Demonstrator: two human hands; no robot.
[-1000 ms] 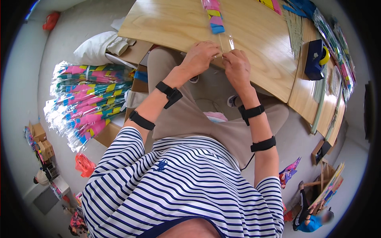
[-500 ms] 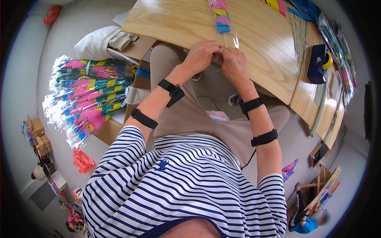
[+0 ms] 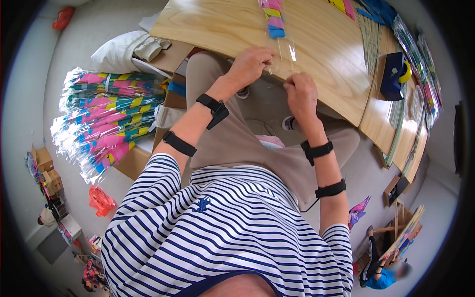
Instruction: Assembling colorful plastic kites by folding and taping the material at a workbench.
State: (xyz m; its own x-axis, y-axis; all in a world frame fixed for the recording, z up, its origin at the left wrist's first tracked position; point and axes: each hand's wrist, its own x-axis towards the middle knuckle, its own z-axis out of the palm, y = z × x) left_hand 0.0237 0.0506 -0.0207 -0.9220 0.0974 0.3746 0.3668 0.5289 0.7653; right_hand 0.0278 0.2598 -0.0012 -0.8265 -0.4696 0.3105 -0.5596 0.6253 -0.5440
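Observation:
A clear plastic sleeve [image 3: 284, 52] lies on the wooden table [image 3: 321, 54], with a folded pink, yellow and blue item [image 3: 273, 17] inside its far end. My left hand [image 3: 251, 63] pinches the sleeve's near edge on the left. On the right side of that edge my right hand [image 3: 300, 93] is closed on it, near the table's front rim. Both wrists and forearms carry black bands.
A big pile of bagged colourful items [image 3: 106, 116] lies on cardboard boxes at my left. A blue tape dispenser [image 3: 396, 74] and stacks of thin sticks and packets [image 3: 368, 34] sit at the table's right. Another person [image 3: 383, 274] is at lower right.
The view has shifted slightly. Both hands stay at the sleeve's near edge, and my right hand has slid a little down and to the right along it.

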